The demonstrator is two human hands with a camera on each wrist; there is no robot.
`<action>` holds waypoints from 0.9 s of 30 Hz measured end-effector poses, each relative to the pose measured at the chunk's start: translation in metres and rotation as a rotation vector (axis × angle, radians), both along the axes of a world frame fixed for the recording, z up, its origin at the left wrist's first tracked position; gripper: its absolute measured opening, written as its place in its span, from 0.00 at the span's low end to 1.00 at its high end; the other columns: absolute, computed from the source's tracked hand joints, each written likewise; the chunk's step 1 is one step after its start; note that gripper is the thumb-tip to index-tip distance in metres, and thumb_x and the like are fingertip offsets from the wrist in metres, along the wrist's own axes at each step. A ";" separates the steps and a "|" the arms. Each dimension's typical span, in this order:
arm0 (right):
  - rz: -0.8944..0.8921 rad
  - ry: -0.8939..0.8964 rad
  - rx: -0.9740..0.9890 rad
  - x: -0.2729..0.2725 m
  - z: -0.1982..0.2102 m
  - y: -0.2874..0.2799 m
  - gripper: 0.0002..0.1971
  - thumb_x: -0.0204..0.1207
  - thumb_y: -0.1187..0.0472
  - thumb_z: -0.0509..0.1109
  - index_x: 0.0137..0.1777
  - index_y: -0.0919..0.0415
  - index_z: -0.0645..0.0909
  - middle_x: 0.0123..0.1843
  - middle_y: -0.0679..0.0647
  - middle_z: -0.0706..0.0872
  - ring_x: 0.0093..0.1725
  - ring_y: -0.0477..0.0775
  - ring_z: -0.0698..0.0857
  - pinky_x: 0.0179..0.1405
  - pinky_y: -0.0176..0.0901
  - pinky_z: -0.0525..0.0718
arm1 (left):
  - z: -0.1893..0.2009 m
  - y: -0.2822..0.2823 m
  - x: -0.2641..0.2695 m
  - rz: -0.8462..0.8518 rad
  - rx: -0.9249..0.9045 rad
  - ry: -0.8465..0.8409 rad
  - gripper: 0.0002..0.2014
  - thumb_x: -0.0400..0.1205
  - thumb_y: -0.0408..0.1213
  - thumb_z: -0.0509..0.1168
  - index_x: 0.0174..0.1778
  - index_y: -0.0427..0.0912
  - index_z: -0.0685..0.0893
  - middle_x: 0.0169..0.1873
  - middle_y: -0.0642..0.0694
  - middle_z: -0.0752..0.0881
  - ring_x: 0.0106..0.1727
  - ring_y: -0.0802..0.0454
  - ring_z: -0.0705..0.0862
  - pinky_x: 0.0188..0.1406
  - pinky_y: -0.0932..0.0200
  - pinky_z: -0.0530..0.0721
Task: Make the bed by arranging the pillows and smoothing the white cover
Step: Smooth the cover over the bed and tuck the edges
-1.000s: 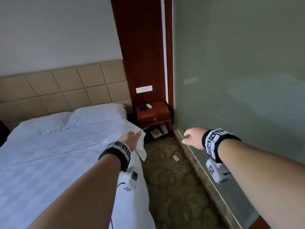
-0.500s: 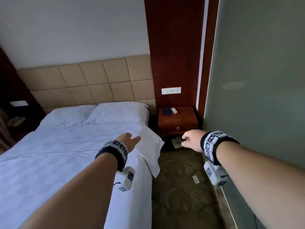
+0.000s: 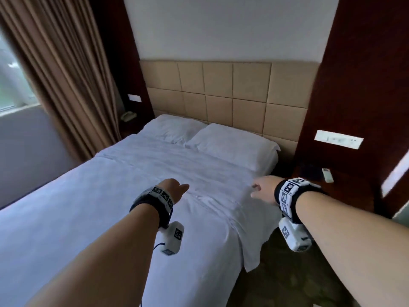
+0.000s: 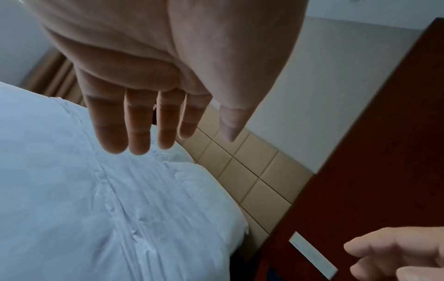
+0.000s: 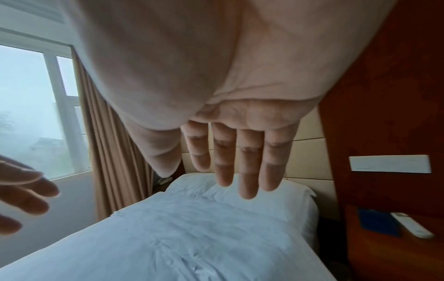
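The white cover point(image 3: 93, 209) lies over the bed, wrinkled along a fold near the right edge point(image 4: 125, 214). Two white pillows sit side by side at the headboard, the left pillow point(image 3: 174, 129) and the right pillow point(image 3: 234, 145). My left hand point(image 3: 174, 189) hovers above the cover's middle, fingers straight and empty point(image 4: 141, 131). My right hand point(image 3: 261, 189) hangs over the bed's right edge, fingers extended and empty point(image 5: 240, 167). Neither hand touches the cover.
A tan padded headboard point(image 3: 221, 94) backs the bed. A dark wooden nightstand point(image 3: 345, 187) with a white remote point(image 3: 327, 175) stands at the right. Brown curtains point(image 3: 66, 74) and a window lie at the left. Patterned carpet point(image 3: 287, 280) runs beside the bed.
My view has swung left, from the wall and floor on the right to the bed and curtain. Both hands have come over the cover, the right one in from the aisle.
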State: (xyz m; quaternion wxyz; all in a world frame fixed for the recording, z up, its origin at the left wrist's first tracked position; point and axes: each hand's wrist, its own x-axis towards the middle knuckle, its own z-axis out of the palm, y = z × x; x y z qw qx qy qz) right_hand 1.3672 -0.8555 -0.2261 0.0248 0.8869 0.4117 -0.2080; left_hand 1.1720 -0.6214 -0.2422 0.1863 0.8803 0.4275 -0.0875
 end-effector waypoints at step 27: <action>0.559 0.108 -0.284 0.405 -0.342 0.451 0.30 0.82 0.40 0.60 0.81 0.51 0.67 0.78 0.57 0.74 0.73 0.61 0.76 0.72 0.53 0.75 | -0.391 0.189 0.288 1.551 -0.717 -0.384 0.64 0.65 0.64 0.80 0.88 0.38 0.52 0.82 0.32 0.68 0.78 0.29 0.73 0.73 0.33 0.77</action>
